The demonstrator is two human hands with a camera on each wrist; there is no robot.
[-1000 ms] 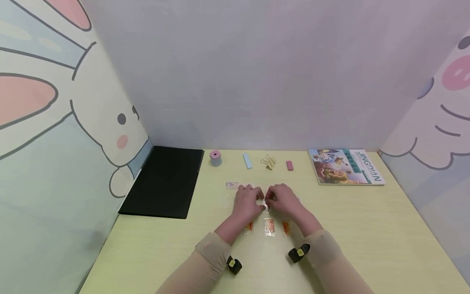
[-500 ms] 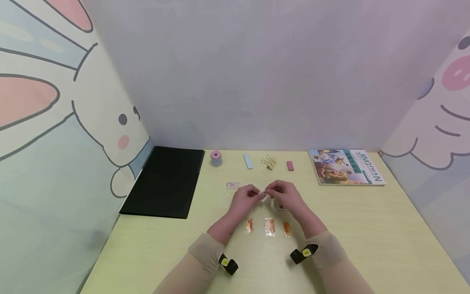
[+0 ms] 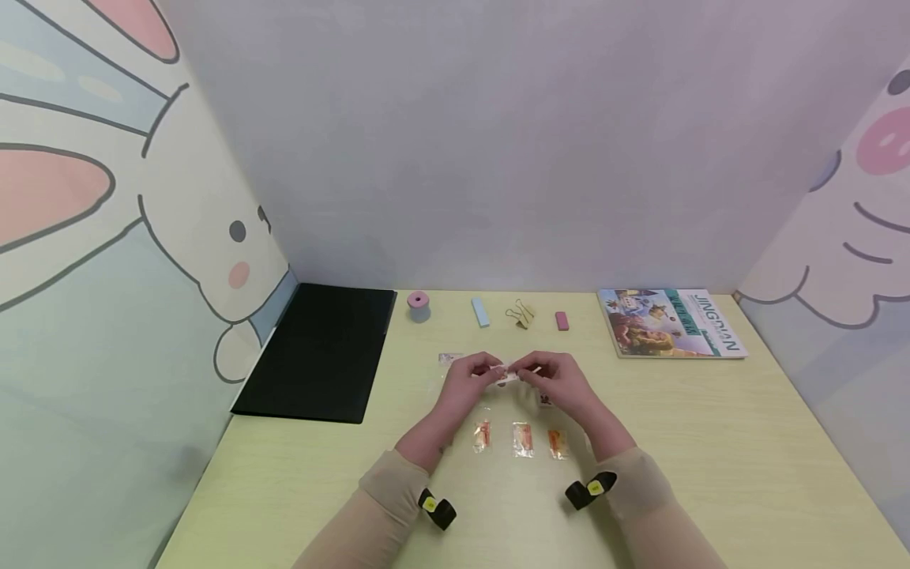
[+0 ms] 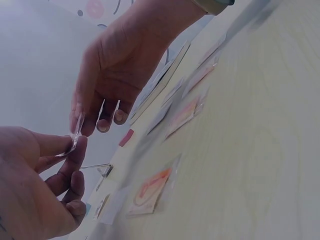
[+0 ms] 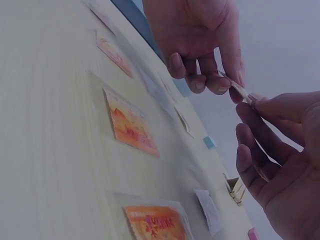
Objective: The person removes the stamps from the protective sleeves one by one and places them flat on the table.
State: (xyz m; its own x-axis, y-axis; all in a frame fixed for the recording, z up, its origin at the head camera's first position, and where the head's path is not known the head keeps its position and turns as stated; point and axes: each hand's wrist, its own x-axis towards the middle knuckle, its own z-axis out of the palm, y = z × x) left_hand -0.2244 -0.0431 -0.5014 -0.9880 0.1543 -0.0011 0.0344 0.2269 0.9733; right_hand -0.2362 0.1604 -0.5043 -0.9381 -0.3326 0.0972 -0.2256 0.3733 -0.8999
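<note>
Over the middle of the table, my left hand [image 3: 464, 386] and right hand [image 3: 558, 381] pinch a small clear plastic packet [image 3: 506, 378] from either side. The packet [image 4: 76, 139] looks thin and is held above the tabletop between thumbs and fingertips; in the right wrist view this packet [image 5: 243, 92] appears almost edge-on. Three orange-printed packets lie in a row nearer me: a left one [image 3: 482, 435], a middle one [image 3: 522, 439] and a right one [image 3: 558, 444]. A whitish printed packet [image 3: 545, 401] lies partly hidden under my right hand. Another pale packet [image 3: 448, 359] lies beyond my left hand.
Along the back stand a pink-and-grey spool [image 3: 419, 307], a light blue strip [image 3: 479, 312], gold binder clips [image 3: 522, 314] and a pink eraser [image 3: 562, 321]. A black folder [image 3: 320, 352] lies left, a book [image 3: 668, 324] back right. Walls border the table [image 3: 732, 458].
Both hands have risen off the tabletop with the packet pinched between them. The left forearm has shifted slightly left, and the orange packets now show fully.
</note>
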